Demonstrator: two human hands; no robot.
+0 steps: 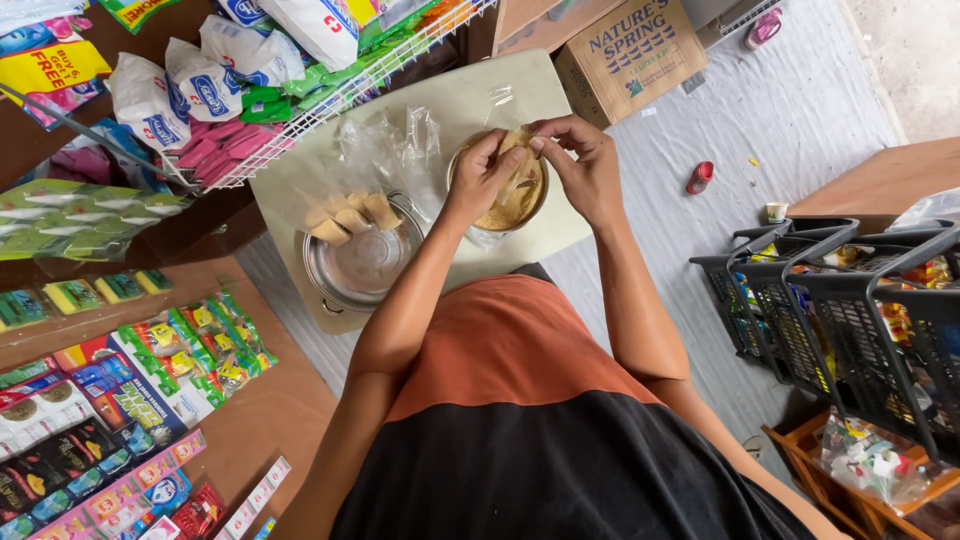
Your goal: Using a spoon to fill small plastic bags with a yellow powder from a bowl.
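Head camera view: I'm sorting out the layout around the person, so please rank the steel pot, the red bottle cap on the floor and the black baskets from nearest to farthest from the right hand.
1. Red bottle cap: on the floor, just beyond the right hand, toward the baskets.
2. Steel pot: on the small table, across past the left hand.
3. Black baskets: farthest, at the picture's right edge.
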